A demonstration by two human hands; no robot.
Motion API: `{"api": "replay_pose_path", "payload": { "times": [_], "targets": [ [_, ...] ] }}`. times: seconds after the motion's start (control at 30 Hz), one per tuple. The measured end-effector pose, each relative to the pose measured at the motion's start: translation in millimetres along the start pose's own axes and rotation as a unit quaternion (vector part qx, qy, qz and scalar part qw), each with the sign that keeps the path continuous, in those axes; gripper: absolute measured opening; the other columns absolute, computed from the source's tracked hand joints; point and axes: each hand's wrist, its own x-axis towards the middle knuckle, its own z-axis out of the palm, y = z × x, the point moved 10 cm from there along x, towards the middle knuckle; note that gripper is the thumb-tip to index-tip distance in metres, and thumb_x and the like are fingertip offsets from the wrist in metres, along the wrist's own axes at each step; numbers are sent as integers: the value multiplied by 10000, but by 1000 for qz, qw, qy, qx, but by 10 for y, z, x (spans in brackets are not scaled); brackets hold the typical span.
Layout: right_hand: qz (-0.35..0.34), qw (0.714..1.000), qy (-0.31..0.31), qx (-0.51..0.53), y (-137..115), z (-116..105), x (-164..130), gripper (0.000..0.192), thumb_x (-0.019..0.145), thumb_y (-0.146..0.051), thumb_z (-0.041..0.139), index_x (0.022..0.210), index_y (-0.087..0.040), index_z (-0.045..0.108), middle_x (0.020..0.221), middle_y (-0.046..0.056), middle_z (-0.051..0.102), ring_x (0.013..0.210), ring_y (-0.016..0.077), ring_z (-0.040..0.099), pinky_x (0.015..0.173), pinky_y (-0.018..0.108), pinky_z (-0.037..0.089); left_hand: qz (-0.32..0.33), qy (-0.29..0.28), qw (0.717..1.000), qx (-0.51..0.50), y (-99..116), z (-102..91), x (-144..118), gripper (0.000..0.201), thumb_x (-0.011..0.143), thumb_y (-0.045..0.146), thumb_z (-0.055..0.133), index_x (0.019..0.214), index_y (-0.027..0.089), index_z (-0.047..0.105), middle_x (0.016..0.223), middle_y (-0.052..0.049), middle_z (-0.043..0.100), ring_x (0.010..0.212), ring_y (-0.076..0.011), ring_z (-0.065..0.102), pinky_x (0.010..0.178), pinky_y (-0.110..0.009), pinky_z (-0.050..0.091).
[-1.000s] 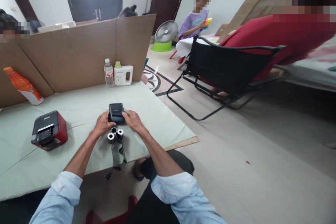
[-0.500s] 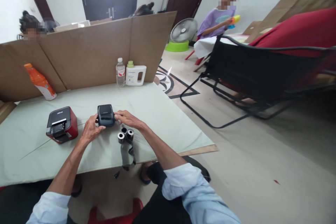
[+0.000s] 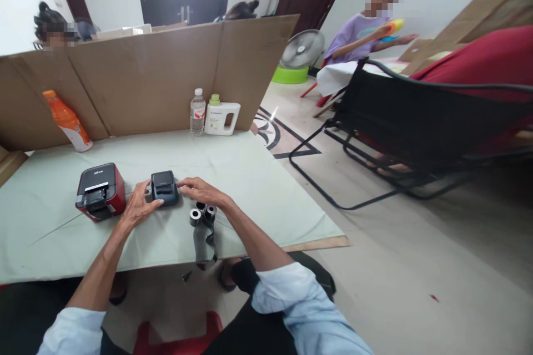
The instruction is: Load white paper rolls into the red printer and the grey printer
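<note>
A small dark portable printer (image 3: 165, 188) rests on the pale green tabletop, between my two hands. My left hand (image 3: 140, 205) is beside its left side, thumb and fingers spread apart. On the other side my right hand (image 3: 200, 191) reaches in with fingers stretched out, their tips at or very near the printer's right edge. Just below the right hand lie several small rolls (image 3: 195, 216) with white and black ends. From them a dark strip (image 3: 204, 241) trails down to the table's front edge. A red and black printer (image 3: 100, 191) stands left of my left hand.
An orange bottle (image 3: 69, 122) leans against the cardboard partition (image 3: 154, 77). A clear water bottle (image 3: 197, 113) and a white jug (image 3: 222, 118) stand near its right end. Right of the table are a black folding chair (image 3: 400, 127), a fan (image 3: 302, 49) and a seated person (image 3: 353, 39).
My hands have loosened from the sides of the small printer, which now sits on the table. The view has shifted slightly. The seated person's arm has reached out.
</note>
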Motion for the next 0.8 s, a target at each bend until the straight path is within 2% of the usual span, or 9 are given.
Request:
{"api": "replay_pose_path", "payload": {
  "times": [0.07, 0.17, 0.3, 0.4, 0.5, 0.57, 0.63, 0.73, 0.8],
  "targets": [
    [-12, 999, 14, -45, -48, -34, 0, 302, 906, -303, 627, 1121, -165, 788, 1117, 87, 764, 967, 222, 682, 869, 332, 534, 23, -6, 1000, 1, 36, -22, 80, 655, 806, 414, 767, 1400, 203, 586, 1341, -141, 611, 1125, -294, 663, 880, -431, 604],
    [-28, 996, 40, -77, -125, -74, -8, 276, 911, -237, 612, 1104, -168, 796, 1117, 100, 764, 971, 209, 684, 864, 322, 532, 51, -10, 999, 18, 100, -32, 205, 446, 823, 362, 743, 1244, 221, 697, 1308, -120, 611, 1181, -287, 637, 896, -417, 603],
    [-51, 993, 60, -85, -250, -75, -35, 258, 905, -158, 584, 1032, -179, 807, 1057, 79, 768, 936, 186, 681, 835, 297, 520, 46, 24, 998, 39, 143, -83, 356, 218, 851, 321, 707, 1034, 221, 769, 1192, -97, 654, 1103, -257, 660, 956, -424, 583],
    [-65, 993, 59, -81, -327, -33, -43, 259, 896, -138, 578, 1000, -182, 811, 1017, 66, 763, 909, 181, 677, 832, 294, 514, 46, 45, 997, 43, 194, -114, 454, 138, 870, 308, 680, 909, 216, 775, 1093, -82, 684, 1047, -240, 671, 999, -421, 555],
    [-75, 993, 56, -76, -356, 10, -41, 271, 890, -129, 570, 997, -192, 811, 1026, 63, 755, 931, 190, 680, 836, 296, 511, 42, 51, 997, 37, 228, -124, 518, 153, 879, 320, 668, 833, 209, 763, 1045, -83, 693, 1012, -239, 678, 998, -420, 548],
    [-78, 992, 57, -79, -342, 16, -42, 284, 893, -122, 561, 1012, -200, 807, 1058, 65, 748, 967, 196, 679, 846, 299, 512, 42, 52, 997, 27, 244, -130, 507, 173, 893, 339, 654, 847, 209, 760, 1034, -83, 695, 1004, -238, 678, 995, -423, 549],
    [-70, 992, 60, -90, -291, -1, -45, 278, 898, -132, 574, 1048, -203, 797, 1083, 70, 741, 977, 200, 674, 857, 309, 515, 40, 51, 998, 10, 236, -137, 442, 198, 893, 369, 656, 940, 209, 761, 1069, -88, 694, 1002, -236, 675, 925, -406, 579],
    [-33, 991, 68, -111, -157, -51, -49, 259, 906, -196, 633, 1121, -197, 776, 1103, 89, 738, 952, 208, 670, 889, 340, 516, 20, 41, 999, -15, 156, -136, 268, 380, 862, 424, 694, 1159, 189, 722, 1199, -119, 675, 1008, -245, 677, 747, -350, 603],
    [-6, 991, 64, -115, -66, -60, -45, 273, 907, -246, 664, 1154, -187, 765, 1128, 107, 738, 949, 220, 675, 896, 350, 515, 12, 25, 999, -22, 98, -111, 145, 511, 845, 452, 717, 1273, 175, 675, 1304, -149, 647, 1082, -269, 674, 734, -347, 606]
  ]
}}
